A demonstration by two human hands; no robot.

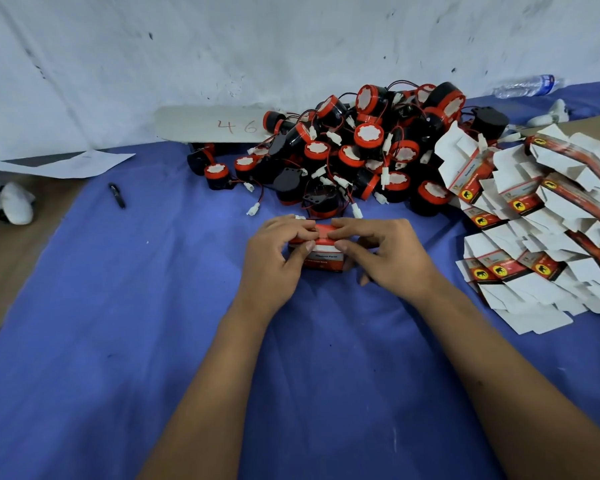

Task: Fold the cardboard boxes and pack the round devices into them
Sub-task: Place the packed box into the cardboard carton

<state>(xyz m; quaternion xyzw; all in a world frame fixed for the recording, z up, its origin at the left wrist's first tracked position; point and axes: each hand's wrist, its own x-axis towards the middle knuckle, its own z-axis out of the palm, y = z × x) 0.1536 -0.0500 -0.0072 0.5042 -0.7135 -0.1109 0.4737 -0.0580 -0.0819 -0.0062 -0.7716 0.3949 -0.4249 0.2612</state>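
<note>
A small red and white cardboard box point(323, 258) stands on the blue cloth in the middle of the view. My left hand point(274, 261) grips its left side, fingers curled over the top flap. My right hand point(385, 254) grips the right side, with fingertips pressing on the top flap beside the left fingers. What the box contains is hidden. Behind it lies a heap of round black and red devices point(357, 150) with red wires and white plugs. A spread of flat unfolded boxes point(541, 230) lies to the right.
A blue cloth point(153, 323) covers the work surface against a white wall. A black pen point(117, 195) lies at left, near white paper point(66, 164) and a white glove point(16, 202). A card marked 46 point(215, 124) leans at the back. A plastic bottle point(529, 85) lies far right.
</note>
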